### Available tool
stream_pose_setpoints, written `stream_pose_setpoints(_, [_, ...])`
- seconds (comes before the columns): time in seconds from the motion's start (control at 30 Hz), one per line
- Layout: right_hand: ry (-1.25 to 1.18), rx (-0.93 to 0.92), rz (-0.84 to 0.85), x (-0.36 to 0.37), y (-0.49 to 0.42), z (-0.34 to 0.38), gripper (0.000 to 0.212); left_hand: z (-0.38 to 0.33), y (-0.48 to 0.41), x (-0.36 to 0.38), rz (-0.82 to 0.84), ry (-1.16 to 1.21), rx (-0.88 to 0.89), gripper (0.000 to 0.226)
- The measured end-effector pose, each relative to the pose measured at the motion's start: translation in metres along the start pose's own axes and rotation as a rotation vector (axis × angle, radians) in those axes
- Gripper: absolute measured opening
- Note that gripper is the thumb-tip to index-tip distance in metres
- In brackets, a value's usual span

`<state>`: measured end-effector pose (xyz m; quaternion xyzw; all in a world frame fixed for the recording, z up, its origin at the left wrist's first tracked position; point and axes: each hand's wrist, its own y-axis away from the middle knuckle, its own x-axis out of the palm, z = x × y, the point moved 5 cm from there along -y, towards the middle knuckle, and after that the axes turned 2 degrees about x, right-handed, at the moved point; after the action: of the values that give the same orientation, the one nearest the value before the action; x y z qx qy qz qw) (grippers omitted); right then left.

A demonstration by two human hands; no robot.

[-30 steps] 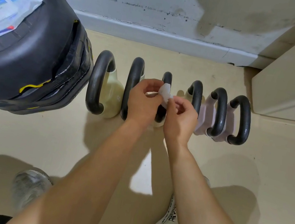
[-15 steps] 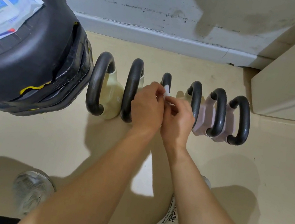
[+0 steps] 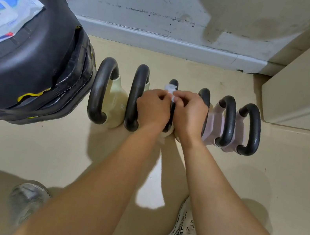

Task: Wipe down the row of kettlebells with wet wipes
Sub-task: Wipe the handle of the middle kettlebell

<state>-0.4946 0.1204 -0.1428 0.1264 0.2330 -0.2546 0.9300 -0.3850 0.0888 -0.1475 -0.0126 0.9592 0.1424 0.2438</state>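
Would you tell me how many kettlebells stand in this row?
6 in one row, left to right: first kettlebell and second kettlebell, cream; third kettlebell between left hand and right hand; fourth kettlebell partly behind it; fifth kettlebell and sixth kettlebell, pink.

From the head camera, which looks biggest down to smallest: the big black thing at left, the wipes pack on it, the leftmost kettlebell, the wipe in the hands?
1. Black thing.
2-3. Wipes pack and leftmost kettlebell: about alike; the pack sits nearer and is cut off, so unranked.
4. Wipe.
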Motion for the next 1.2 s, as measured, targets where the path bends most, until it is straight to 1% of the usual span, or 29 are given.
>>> stream_pose_setpoints(0.1, [0.028, 0.040, 0.036, -0.002, -0.017, 0.005, 0.018, -0.009, -0.015, 0.002, -0.003, -0.004, -0.046, 0.034])
stream_pose_setpoints(0.2, [0.034, 0.015, 0.048, -0.003, -0.003, -0.001, 0.021, -0.004, -0.004, -0.001, 0.019, -0.069, -0.004, 0.030])
stream_pose_setpoints(0.3, [0.094, -0.084, 0.042, -0.003, 0.016, -0.007, 0.026, 0.009, 0.012, -0.005, 0.030, -0.065, 0.051, 0.020])
stream_pose_setpoints(0.43, [0.158, -0.208, 0.053, -0.002, 0.002, 0.001, 0.030, -0.003, -0.001, -0.002, -0.002, -0.038, 0.117, 0.015])
stream_pose_setpoints(0.5, [0.165, -0.244, 0.115, 0.001, -0.004, 0.006, 0.035, -0.014, -0.013, -0.001, -0.009, -0.068, 0.179, 0.019])
stream_pose_setpoints(0.57, [0.152, -0.287, 0.199, 0.001, -0.010, 0.011, 0.040, -0.026, -0.026, 0.002, 0.013, -0.128, 0.277, 0.025])
stream_pose_setpoints(0.63, [0.214, -0.266, 0.305, 0.000, -0.020, 0.014, 0.045, -0.036, -0.039, 0.008, 0.069, -0.283, 0.379, 0.025])
stream_pose_setpoints(0.7, [0.394, -0.259, 0.409, 0.003, -0.037, 0.014, 0.053, -0.043, -0.054, 0.011, 0.095, -0.522, 0.481, 0.021])
stream_pose_setpoints(0.73, [0.467, -0.257, 0.463, 0.005, -0.047, 0.013, 0.054, -0.045, -0.064, 0.012, 0.118, -0.587, 0.502, 0.019])
stream_pose_setpoints(0.83, [0.606, -0.301, 0.561, 0.011, -0.080, 0.010, 0.044, -0.051, -0.089, 0.021, 0.278, -0.719, 0.444, 0.017])
stream_pose_setpoints(0.9, [0.672, -0.330, 0.605, 0.013, -0.099, 0.009, 0.039, -0.056, -0.101, 0.031, 0.368, -0.834, 0.412, 0.024])
stream_pose_setpoints(1.0, [0.725, -0.327, 0.668, 0.017, -0.119, 0.010, 0.039, -0.056, -0.115, 0.044, 0.469, -0.915, 0.465, 0.028])
stream_pose_setpoints(1.07, [0.739, -0.320, 0.696, 0.022, -0.128, 0.010, 0.034, -0.052, -0.124, 0.051, 0.531, -0.971, 0.480, 0.022])
stream_pose_setpoints(1.2, [0.784, -0.287, 0.767, 0.037, -0.136, 0.004, 0.023, -0.048, -0.131, 0.059, 0.622, -1.046, 0.441, 0.006])
